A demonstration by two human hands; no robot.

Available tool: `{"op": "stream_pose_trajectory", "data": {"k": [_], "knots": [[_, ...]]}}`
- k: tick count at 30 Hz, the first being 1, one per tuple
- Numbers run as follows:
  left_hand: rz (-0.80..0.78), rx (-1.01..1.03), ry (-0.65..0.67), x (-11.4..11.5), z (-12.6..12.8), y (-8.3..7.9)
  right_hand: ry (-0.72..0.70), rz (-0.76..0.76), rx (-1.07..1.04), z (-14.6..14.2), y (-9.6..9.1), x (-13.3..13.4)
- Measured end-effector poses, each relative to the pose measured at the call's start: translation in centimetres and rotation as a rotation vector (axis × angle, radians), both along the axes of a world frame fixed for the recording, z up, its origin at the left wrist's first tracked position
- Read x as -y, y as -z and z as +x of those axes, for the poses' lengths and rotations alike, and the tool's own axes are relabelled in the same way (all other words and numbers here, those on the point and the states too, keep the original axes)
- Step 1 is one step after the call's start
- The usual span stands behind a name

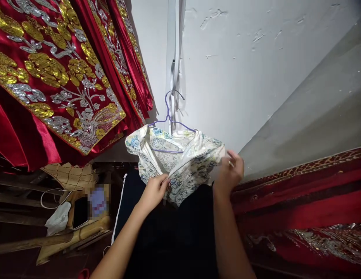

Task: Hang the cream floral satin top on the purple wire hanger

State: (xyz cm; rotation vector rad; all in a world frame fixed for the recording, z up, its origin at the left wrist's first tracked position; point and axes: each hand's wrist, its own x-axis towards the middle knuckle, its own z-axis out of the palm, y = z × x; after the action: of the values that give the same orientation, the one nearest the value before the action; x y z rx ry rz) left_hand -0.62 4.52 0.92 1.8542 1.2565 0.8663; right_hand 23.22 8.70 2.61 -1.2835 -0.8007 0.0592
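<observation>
A pale blouse (pixel 194 166) with a blue and yellow floral print hangs in front of me, its neckline open in a V. It sits on a purple wire hanger (pixel 168 110), whose hook rises towards the white wall. My left hand (pixel 154 190) pinches the fabric at the bottom of the V, thumb and fingers closed on it. My right hand (pixel 231 168) is beside the blouse's right sleeve and blurred by motion. Its fingers are bent near the sleeve edge, and I cannot make out whether they grip the cloth.
Red satin hangings (pixel 52 77) with gold and silver sequins hang at the left. Red embroidered cloth (pixel 308 209) lies at the lower right. A wooden stool (pixel 72 236) at the lower left carries a phone-like dark device (pixel 80 212) and white paper (pixel 58 217).
</observation>
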Motion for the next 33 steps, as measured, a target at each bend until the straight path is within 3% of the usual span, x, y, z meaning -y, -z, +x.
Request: {"op": "stream_pose_trajectory", "data": {"k": [2,3,5,7,9,13,16,21,24,26,28,30,33], "knots": [[-0.066,0.131,-0.004,0.4,0.3,0.3,0.105,0.031,-0.024,-2.1,2.8,1.9],[-0.095,0.192,-0.007,0.6,0.5,0.3,0.035,-0.005,-0.033,-3.1,4.1,2.8],[-0.134,0.31,-0.013,0.9,0.9,0.4,-0.456,-0.156,0.071,-5.0,5.9,4.2],[-0.155,0.431,-0.02,1.1,1.5,0.4,-0.898,-0.28,0.186,-6.4,6.6,4.7],[-0.188,0.551,-0.034,1.2,2.0,0.2,-1.049,-0.327,0.232,-7.2,6.5,4.4],[-0.269,0.729,-0.081,0.8,3.3,-0.7,-0.967,-0.341,0.23,-7.9,6.0,3.4],[-0.24,0.841,-0.138,-0.3,3.8,-2.4,-0.885,-0.362,0.258,-8.7,6.5,3.2],[-0.065,0.986,-0.172,-3.3,3.4,-8.3,-0.828,-0.396,0.381,-10.0,7.9,2.3],[0.077,0.998,-0.127,-4.4,2.9,-12.2,-0.837,-0.4,0.408,-9.9,8.2,0.9],[0.122,0.962,-0.09,-4.5,2.7,-13.8,-0.862,-0.407,0.396,-9.5,8.2,0.3],[0.116,0.904,-0.064,-4.2,2.6,-14.2,-0.9,-0.403,0.342,-9.1,7.8,0.1],[0.091,0.845,-0.047,-4.0,2.5,-13.6,-0.908,-0.379,0.279,-8.7,6.7,0.3],[0.079,0.789,-0.015,-3.8,2.4,-12.1,-0.771,-0.225,0.196,-7.9,2.9,0.7]]}}
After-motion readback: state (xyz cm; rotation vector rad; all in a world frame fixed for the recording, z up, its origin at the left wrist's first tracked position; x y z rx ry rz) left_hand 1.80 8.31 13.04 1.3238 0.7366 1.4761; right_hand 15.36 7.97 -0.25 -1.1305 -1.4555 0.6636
